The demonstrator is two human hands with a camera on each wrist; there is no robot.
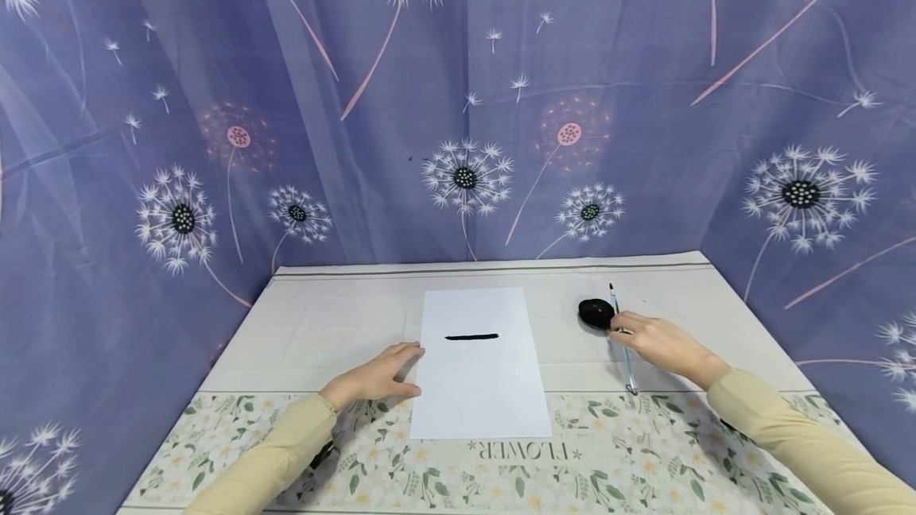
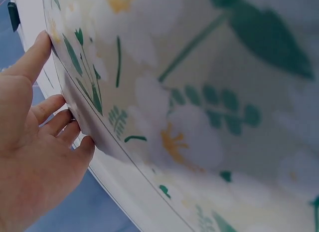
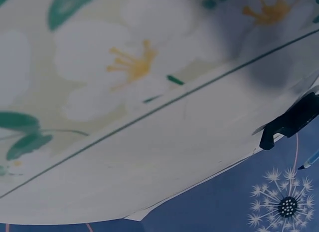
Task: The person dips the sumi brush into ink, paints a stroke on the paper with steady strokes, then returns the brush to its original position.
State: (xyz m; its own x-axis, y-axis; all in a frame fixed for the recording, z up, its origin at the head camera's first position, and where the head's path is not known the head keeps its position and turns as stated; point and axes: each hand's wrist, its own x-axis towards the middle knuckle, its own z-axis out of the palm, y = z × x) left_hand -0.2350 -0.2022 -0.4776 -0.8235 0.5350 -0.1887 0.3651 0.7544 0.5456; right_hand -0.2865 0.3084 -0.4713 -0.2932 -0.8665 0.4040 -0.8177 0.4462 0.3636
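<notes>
A white sheet of paper point(image 1: 475, 396) lies on the table, bearing one short, thick black stroke point(image 1: 471, 337). At the sheet's left edge rests my left hand point(image 1: 379, 376), thumb and fingers spread and fingertips right at the border. In the left wrist view the same hand point(image 2: 47, 137) shows its palm, with relaxed fingers. Over on the right, my right hand point(image 1: 654, 342) pinches a slim paintbrush point(image 1: 630, 376) with a light blue handle, its dark tip pointing away from me. Just left of these fingers sits a round, glossy black dish point(image 1: 595, 314). The right wrist view shows only the brush tip point(image 3: 308, 163) and the dish point(image 3: 294, 119).
A white tablecloth point(image 1: 343, 308) with a floral band point(image 1: 608, 475) and the word "FLOWER" covers the table. Blue-purple dandelion curtains point(image 1: 401, 118) close off the back and both sides.
</notes>
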